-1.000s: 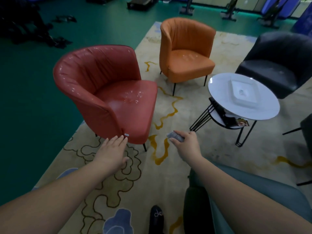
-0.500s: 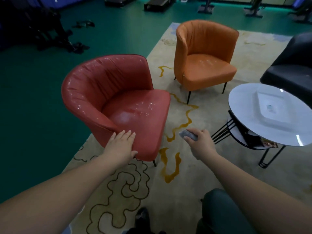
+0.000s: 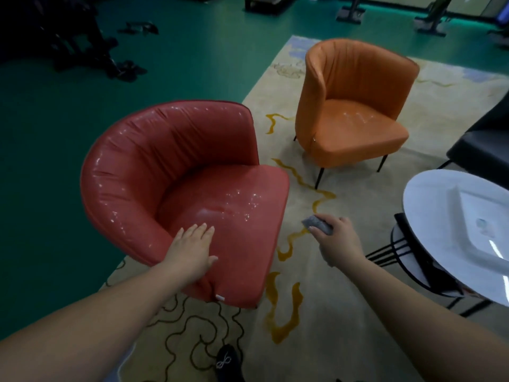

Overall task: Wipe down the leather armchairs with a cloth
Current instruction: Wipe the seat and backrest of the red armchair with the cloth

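Observation:
A red leather armchair (image 3: 154, 172) stands in front of me, its seat and back speckled with wet droplets. My left hand (image 3: 191, 250) lies flat, fingers straight, over the near front corner of its seat. My right hand (image 3: 337, 242) grips a small grey cloth (image 3: 316, 224), held in the air to the right of the red chair's seat, apart from it. Farther back on the rug stands an orange leather armchair (image 3: 358, 106), also with droplets on its seat. A dark armchair (image 3: 484, 144) shows at the right edge.
A round white side table (image 3: 429, 216) with a square dish (image 3: 484, 224) and black wire legs stands close on my right. A beige patterned rug (image 3: 297, 312) lies under the chairs, with green floor (image 3: 41, 188) to the left. My shoe (image 3: 228, 362) shows at the bottom. Dark equipment lies at the far left.
I have come closer to the red armchair. My left hand moved from below the seat's front up onto its near corner. My right hand kept hold of the cloth.

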Available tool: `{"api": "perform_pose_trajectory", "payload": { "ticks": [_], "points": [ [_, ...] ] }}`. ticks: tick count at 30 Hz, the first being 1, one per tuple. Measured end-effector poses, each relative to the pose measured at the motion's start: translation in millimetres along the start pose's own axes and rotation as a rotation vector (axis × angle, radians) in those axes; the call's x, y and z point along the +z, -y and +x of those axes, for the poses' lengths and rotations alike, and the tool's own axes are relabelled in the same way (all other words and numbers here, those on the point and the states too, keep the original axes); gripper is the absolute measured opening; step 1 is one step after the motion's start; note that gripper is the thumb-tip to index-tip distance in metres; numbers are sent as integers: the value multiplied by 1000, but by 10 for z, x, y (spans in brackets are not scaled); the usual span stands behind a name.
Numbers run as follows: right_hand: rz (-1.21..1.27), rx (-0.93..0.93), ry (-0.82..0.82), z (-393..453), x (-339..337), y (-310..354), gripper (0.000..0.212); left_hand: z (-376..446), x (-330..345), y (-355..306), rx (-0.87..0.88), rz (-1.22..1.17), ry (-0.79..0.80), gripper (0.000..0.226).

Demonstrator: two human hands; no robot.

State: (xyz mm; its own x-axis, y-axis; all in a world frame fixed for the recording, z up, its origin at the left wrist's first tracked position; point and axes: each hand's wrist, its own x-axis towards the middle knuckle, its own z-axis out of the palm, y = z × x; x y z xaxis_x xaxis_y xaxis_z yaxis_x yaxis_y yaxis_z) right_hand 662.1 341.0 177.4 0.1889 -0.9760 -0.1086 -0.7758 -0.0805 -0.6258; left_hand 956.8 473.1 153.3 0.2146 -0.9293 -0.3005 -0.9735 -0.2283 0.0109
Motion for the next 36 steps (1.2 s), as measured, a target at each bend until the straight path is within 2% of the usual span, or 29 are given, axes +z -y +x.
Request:
{"api": "perform_pose_trajectory", "payload": {
  "ticks": [7,13,23,28,36],
  "points": [
    [54,-71,11,877,237,332,32,642,-207,435,-97,7,31,79],
    [7,-202,134,1853,576,530,32,1054,-188,511,-223,-48,35,80],
    [1,-473,386,3464,982,913,35,1746,-197,145,-653,-261,22,79],
    [-26,-590,500,3821,1123,912,33,1926,-182,-134,-798,-365,26,77],
    [-56,-642,556,3883,1507,705,37,1849,115,-304,-878,-425,13,76]
  ]
}}
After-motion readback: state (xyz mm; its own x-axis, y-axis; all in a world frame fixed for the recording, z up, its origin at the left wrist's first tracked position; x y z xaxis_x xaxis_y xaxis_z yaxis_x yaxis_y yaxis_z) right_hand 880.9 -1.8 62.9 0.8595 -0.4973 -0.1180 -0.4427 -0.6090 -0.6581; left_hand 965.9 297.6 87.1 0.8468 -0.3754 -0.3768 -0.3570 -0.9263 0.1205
